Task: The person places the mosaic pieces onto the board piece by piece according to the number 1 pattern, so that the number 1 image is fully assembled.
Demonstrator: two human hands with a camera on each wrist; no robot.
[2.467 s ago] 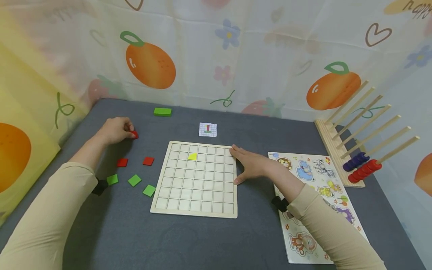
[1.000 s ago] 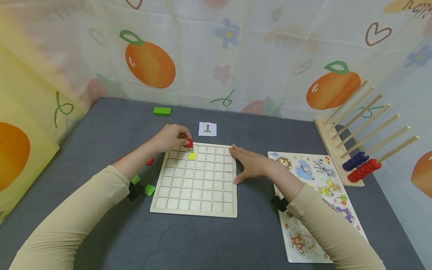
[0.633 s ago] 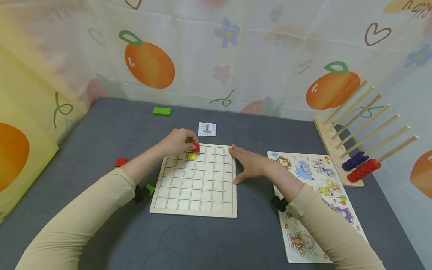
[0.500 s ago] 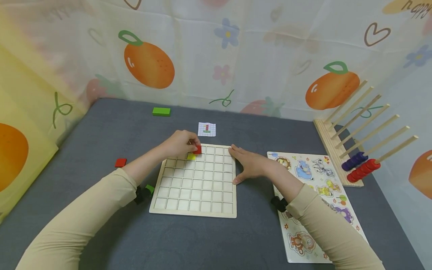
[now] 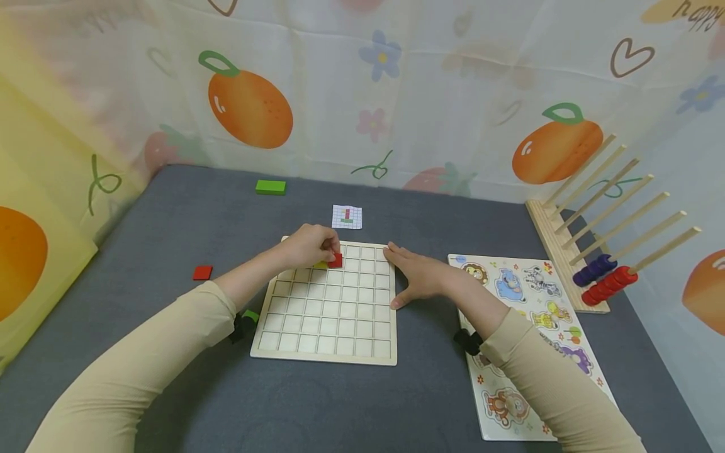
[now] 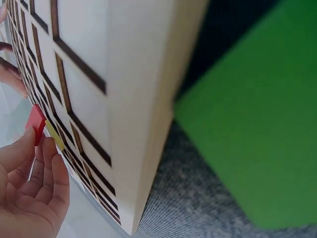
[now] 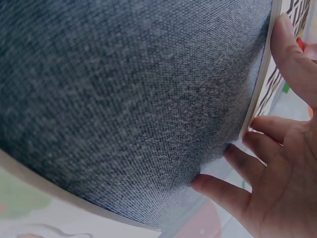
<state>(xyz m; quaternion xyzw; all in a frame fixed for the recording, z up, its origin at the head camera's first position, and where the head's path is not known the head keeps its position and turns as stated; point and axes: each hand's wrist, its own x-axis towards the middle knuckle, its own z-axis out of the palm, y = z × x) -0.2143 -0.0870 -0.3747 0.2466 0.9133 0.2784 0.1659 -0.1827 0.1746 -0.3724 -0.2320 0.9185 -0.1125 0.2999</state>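
Note:
My left hand pinches a red square tile between thumb and fingers over the wooden grid board. In the left wrist view the red tile is tilted, right beside a yellow tile lying in the grid. Whether the red one touches its cell floor I cannot tell. My right hand rests along the board's right edge, fingers spread; the right wrist view shows its thumb on the frame. A green tile lies close by the board's left edge, mostly hidden by my left wrist in the head view.
Another red tile lies left of my arm. Behind the board are a small printed grid card and a green block. To the right stand an animal puzzle board and a peg rack with blue and red beads.
My left hand picked up a red tile at the left, carried it right to the board's upper rows, and lowered it beside the yellow tile. The right hand stays put.

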